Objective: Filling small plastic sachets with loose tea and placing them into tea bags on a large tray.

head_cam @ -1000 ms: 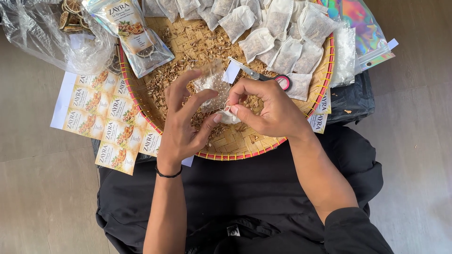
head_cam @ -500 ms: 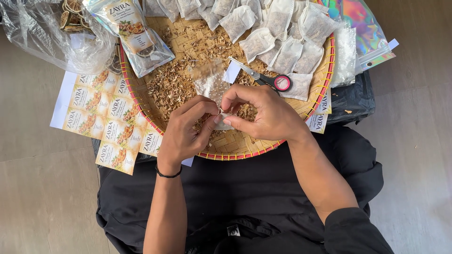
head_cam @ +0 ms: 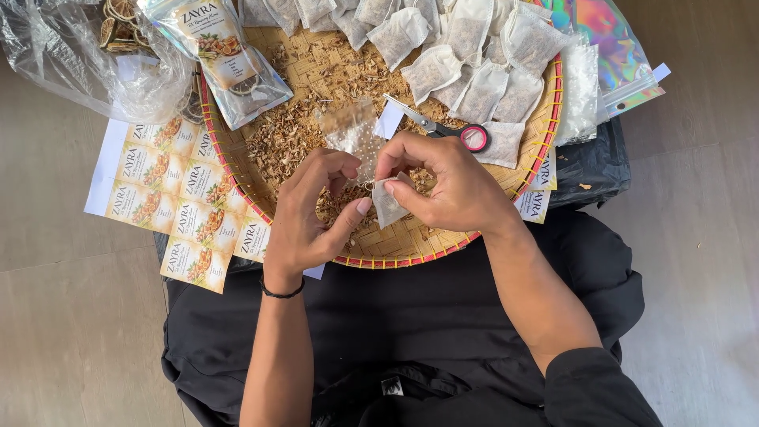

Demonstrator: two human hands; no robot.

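I see both hands over the round woven tray, close together at its 6 o'clock edge. My right hand is pinched on a small white mesh bag; the left hand has its fingers curled at the bag's mouth, touching it. The tray holds loose dried brown chips at about 9 o'clock and a heap of filled white bags from 12 to 2 (scissors with a pink ring lie just below them). A clear printed pouch sits at 11 o'clock, label sheets beyond the rim at 8.
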